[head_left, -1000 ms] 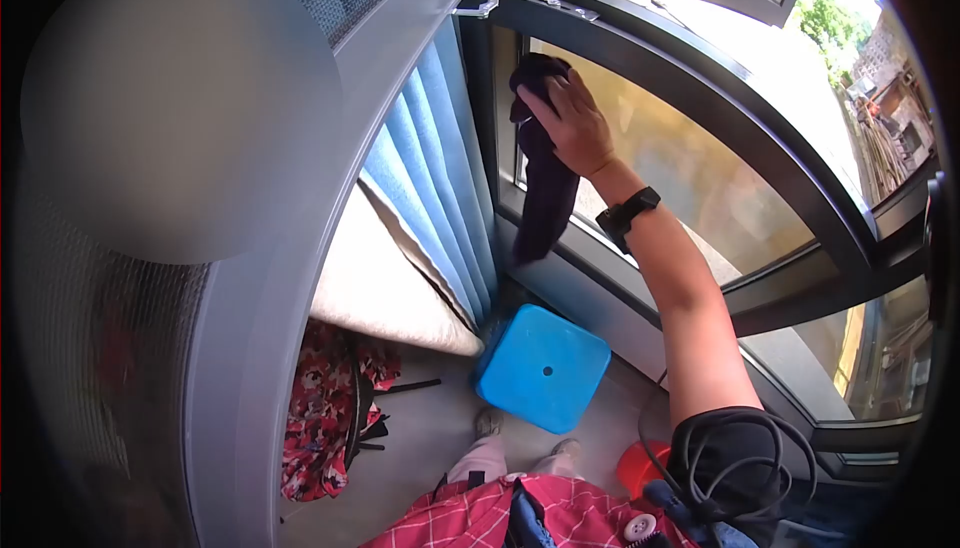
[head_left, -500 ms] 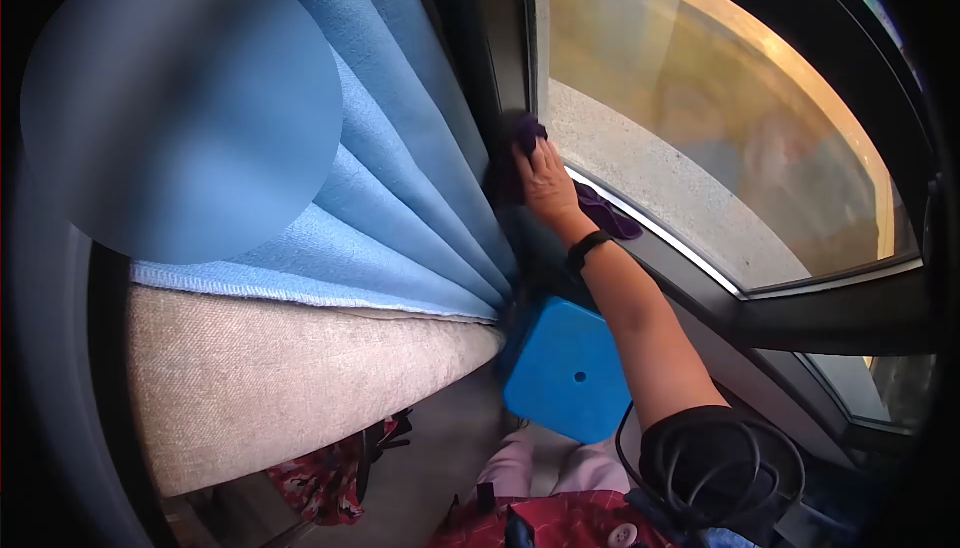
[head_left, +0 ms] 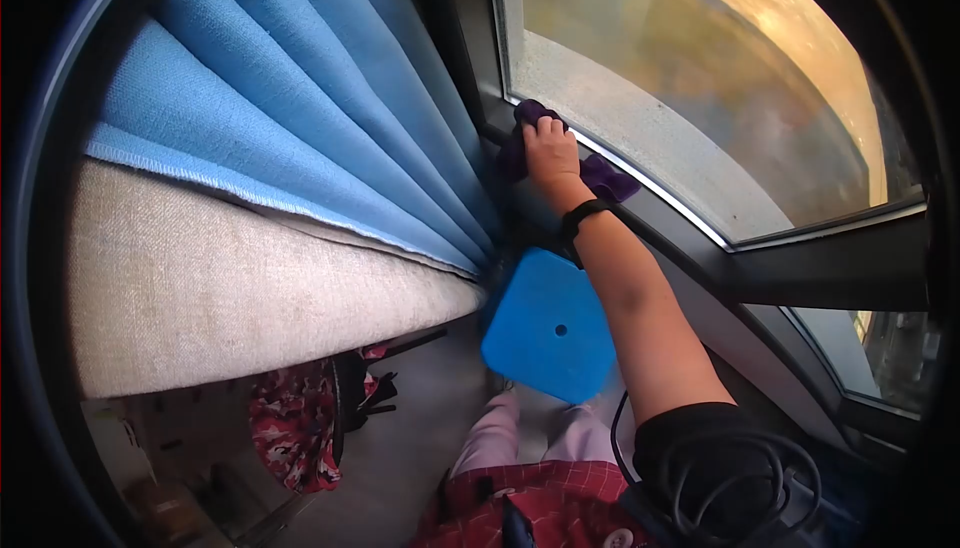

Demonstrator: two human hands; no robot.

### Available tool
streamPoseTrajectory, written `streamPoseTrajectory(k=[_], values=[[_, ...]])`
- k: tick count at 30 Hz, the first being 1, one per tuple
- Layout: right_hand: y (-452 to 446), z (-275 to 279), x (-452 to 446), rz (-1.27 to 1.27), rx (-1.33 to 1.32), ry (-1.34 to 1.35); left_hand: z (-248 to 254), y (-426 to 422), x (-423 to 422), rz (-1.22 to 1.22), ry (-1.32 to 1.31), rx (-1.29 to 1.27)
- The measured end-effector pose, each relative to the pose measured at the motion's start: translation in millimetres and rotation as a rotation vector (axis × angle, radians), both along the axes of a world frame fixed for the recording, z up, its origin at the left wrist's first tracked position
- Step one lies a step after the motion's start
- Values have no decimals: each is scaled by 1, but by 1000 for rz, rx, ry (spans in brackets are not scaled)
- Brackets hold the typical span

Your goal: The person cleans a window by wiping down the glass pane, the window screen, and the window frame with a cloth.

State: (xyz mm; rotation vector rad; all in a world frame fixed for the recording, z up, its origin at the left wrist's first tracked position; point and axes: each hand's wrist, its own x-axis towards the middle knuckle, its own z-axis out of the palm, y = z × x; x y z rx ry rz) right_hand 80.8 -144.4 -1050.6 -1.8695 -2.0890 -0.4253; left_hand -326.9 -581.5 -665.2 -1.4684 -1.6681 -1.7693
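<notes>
A bunched dark purple cloth [head_left: 613, 180] is held by the right hand [head_left: 552, 155] at the lower corner of the window pane [head_left: 690, 78], over the dark window frame [head_left: 685, 223]. The fingers are curled narrowly over the cloth, part of which is spread out along the frame beside the hand. A black wristband [head_left: 584, 213] is worn on the wrist, and the upper arm is covered by a black sleeve [head_left: 662, 431], beside which a looped black cable [head_left: 775, 468] is seen. The left hand is out of view, so the state of its fingers cannot be told. Below the forearm, a blue stool [head_left: 540, 298] is partly covered by the arm. To the left, a blue curtain [head_left: 300, 98] is hung in folds above beige fabric [head_left: 250, 283], and a red patterned bag [head_left: 297, 428] is partly hidden below it.
</notes>
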Motion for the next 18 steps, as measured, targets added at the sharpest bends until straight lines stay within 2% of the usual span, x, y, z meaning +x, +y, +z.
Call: streamPoseTrajectory(k=[5,9,15,18], values=[[-70,19,60,-52,-107,19,-3,-3,-7,-55,-29,5],[-129,30,107,-202,-237,70,0,-3,-12,-117,-53,17],[-212,39,164,-467,-331,102,1,-4,-23,-208,-84,45],[-241,42,179,-682,-432,80,2,-2,-31,-256,-73,34]])
